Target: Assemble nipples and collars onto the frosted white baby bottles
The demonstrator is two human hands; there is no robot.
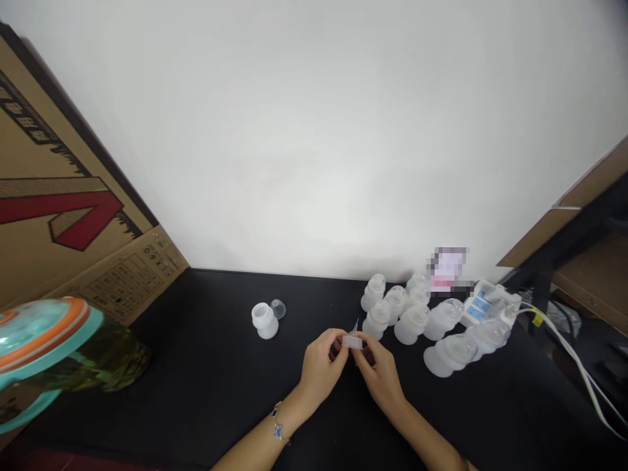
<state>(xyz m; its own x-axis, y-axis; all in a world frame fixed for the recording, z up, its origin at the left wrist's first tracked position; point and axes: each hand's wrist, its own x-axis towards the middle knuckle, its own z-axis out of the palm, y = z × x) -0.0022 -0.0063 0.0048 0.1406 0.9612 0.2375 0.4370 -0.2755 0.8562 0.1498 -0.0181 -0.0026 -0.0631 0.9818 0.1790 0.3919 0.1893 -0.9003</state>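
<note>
The left hand [321, 367] and right hand [380, 379] pinch a small translucent plastic collar [352, 341] between them, apparently raised off the black worktop [210, 392] for close handling, just left of grouped frosted plastic bottles [411, 325].

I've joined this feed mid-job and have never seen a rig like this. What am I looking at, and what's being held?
There's no machine here. This single view comes from a camera worn on a person's head, looking forward and down. Their left hand, wearing a bracelet, and right hand together pinch a small translucent plastic piece. On the black tabletop stand frosted white cup-shaped parts, with a white part and a clear dome to the left.
</note>
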